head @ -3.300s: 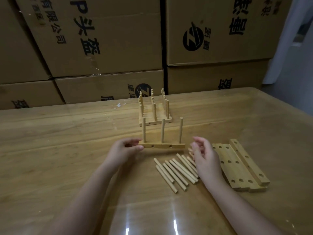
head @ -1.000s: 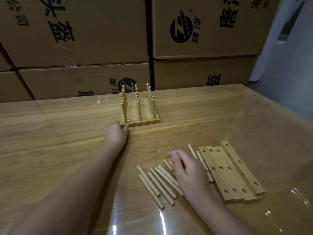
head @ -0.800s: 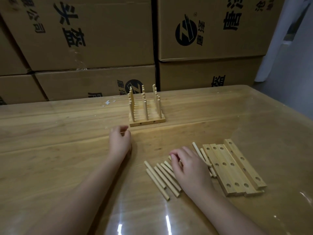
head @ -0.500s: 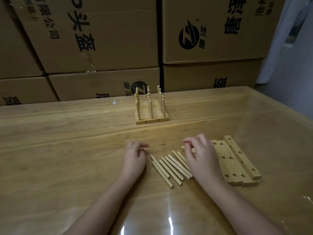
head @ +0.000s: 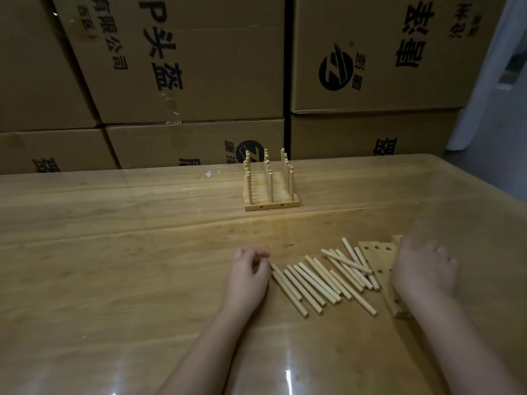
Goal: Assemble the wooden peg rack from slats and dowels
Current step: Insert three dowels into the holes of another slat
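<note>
Stacked cardboard boxes are filling the background behind a glossy wooden table. Beyond both hands, well apart from them, the assembled peg rack is standing upright. Loose dowels are lying between the hands. The left hand is resting loosely curled, fingertips touching the nearest dowel, gripping nothing. The right hand, blurred, is lying over the drilled slats; its grip cannot be told.

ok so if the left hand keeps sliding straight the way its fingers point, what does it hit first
Probably the loose dowels. The left hand points up and to the right, fingertips at the end of the nearest dowel, so that row comes first, though contact is hard to judge.
</note>
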